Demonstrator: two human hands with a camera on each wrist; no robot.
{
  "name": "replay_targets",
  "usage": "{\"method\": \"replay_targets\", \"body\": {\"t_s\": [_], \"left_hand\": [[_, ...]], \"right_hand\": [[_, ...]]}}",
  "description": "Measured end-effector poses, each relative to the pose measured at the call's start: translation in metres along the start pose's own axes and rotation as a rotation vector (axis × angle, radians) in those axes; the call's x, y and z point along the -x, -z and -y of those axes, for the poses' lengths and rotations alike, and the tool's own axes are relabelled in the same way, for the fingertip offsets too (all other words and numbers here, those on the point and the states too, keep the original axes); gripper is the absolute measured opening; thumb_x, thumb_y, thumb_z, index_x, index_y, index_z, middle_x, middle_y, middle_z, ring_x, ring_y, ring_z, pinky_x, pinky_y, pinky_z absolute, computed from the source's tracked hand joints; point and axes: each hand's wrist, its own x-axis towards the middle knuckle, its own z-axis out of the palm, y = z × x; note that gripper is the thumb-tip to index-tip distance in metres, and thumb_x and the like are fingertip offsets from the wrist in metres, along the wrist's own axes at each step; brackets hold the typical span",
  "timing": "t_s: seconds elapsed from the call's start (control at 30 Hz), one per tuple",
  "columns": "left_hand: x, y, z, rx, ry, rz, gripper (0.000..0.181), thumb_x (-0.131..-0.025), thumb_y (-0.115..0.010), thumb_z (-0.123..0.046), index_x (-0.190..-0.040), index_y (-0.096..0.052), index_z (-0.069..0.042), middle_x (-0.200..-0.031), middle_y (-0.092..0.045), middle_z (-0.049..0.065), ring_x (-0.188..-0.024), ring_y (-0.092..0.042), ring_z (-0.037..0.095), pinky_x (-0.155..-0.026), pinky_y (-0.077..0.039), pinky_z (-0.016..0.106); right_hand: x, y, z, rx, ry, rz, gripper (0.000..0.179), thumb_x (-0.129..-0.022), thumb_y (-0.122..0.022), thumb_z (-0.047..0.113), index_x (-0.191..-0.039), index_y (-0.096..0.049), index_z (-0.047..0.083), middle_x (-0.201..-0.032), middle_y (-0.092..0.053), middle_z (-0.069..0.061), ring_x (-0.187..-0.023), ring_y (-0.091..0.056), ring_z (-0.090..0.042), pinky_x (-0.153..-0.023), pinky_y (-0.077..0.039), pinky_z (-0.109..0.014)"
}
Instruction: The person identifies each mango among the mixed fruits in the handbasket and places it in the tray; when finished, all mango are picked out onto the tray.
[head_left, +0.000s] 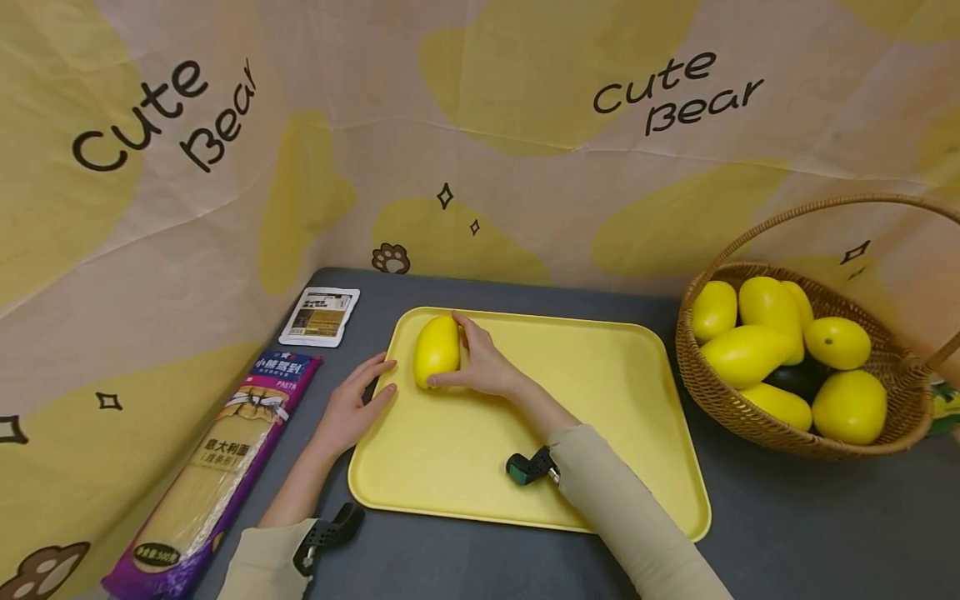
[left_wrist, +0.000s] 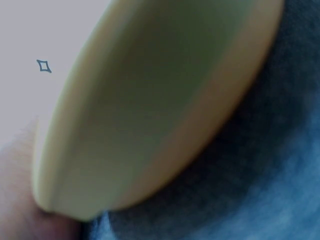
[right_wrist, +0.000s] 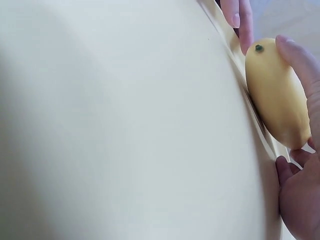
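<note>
A yellow mango (head_left: 436, 352) lies near the left end of a yellow rectangular tray (head_left: 525, 467). My right hand (head_left: 486, 363) holds it from the right, the thumb at its near end and the fingers at its far end. In the right wrist view the mango (right_wrist: 276, 95) shows a dark stem spot at one end. At the tray's left rim is my left hand (head_left: 356, 410), thumb and fingers apart and pointing toward the mango. The left wrist view is blurred and filled mostly by a pale curved edge.
Right of the tray stands a wicker basket (head_left: 686, 350) with a tall handle, holding several yellow mangoes (head_left: 750, 354) and a dark item (head_left: 797, 377). On the left lie a pasta pack (head_left: 217, 467) and a small white pouch (head_left: 320, 317). A printed cloth hangs behind.
</note>
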Motion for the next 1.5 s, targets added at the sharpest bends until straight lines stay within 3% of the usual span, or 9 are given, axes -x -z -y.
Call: {"method": "replay_targets", "body": {"t_s": [0.57,0.8,0.9,1.0,1.2,1.37,1.5], "left_hand": [[0.001,0.0,-0.003,0.005,0.006,0.003,0.038,-0.096,-0.063,-0.014,-0.131,-0.059,-0.002,-0.147,-0.044,0.018,-0.135,-0.039,0.037,-0.111,-0.028,0.055],[0.0,0.0,-0.004,0.001,0.01,0.008,0.037,-0.096,-0.062,-0.015,-0.131,-0.06,-0.002,-0.147,-0.044,0.018,-0.135,-0.039,0.037,-0.111,-0.028,0.055],[0.0,0.0,-0.004,0.002,0.009,0.009,0.037,-0.096,-0.062,-0.014,-0.13,-0.06,-0.001,-0.147,-0.044,0.018,-0.135,-0.039,0.038,-0.111,-0.027,0.056],[0.001,0.0,-0.004,-0.001,0.004,0.005,0.036,-0.095,-0.062,-0.013,-0.129,-0.06,-0.001,-0.147,-0.044,0.019,-0.135,-0.039,0.039,-0.111,-0.027,0.056],[0.002,0.0,-0.004,0.003,0.002,0.008,0.036,-0.096,-0.062,-0.015,-0.129,-0.061,-0.001,-0.147,-0.044,0.019,-0.135,-0.038,0.039,-0.111,-0.027,0.057],[0.002,0.0,-0.004,-0.005,-0.012,-0.003,0.035,-0.096,-0.062,-0.014,-0.128,-0.062,-0.001,-0.146,-0.045,0.019,-0.134,-0.04,0.04,-0.11,-0.028,0.058],[0.002,-0.001,-0.002,-0.009,-0.027,-0.012,0.034,-0.095,-0.063,-0.013,-0.127,-0.062,-0.001,-0.145,-0.045,0.02,-0.133,-0.041,0.04,-0.11,-0.029,0.057]], "right_hand": [[0.001,0.001,-0.002,-0.01,0.015,0.009,0.114,-0.076,-0.083,0.041,-0.157,-0.008,0.013,-0.158,-0.016,-0.013,-0.141,-0.03,-0.026,-0.115,-0.028,-0.036],[0.002,0.004,0.0,-0.081,0.008,-0.006,0.108,-0.079,-0.081,0.035,-0.157,-0.009,0.012,-0.159,-0.015,-0.014,-0.139,-0.034,-0.029,-0.114,-0.03,-0.038],[0.003,0.005,0.0,-0.145,-0.005,-0.048,0.098,-0.084,-0.078,0.032,-0.156,-0.014,0.013,-0.158,-0.018,-0.013,-0.138,-0.035,-0.031,-0.112,-0.033,-0.04],[0.005,0.006,0.002,-0.243,-0.021,-0.14,0.08,-0.088,-0.073,0.029,-0.152,-0.028,0.014,-0.155,-0.027,-0.009,-0.137,-0.036,-0.029,-0.109,-0.038,-0.042],[0.014,0.014,0.008,-0.376,-0.011,-0.346,0.04,-0.093,-0.068,0.021,-0.13,-0.058,0.01,-0.136,-0.053,-0.003,-0.122,-0.051,-0.024,-0.095,-0.049,-0.039],[0.026,0.022,0.015,-0.478,-0.017,-0.426,0.019,-0.093,-0.064,0.008,-0.112,-0.065,0.002,-0.117,-0.063,-0.008,-0.105,-0.059,-0.025,-0.09,-0.051,-0.042],[0.04,0.031,0.023,-0.564,-0.067,-0.439,0.014,-0.093,-0.061,0.003,-0.106,-0.065,-0.001,-0.111,-0.063,-0.014,-0.101,-0.059,-0.032,-0.088,-0.052,-0.042]]}}
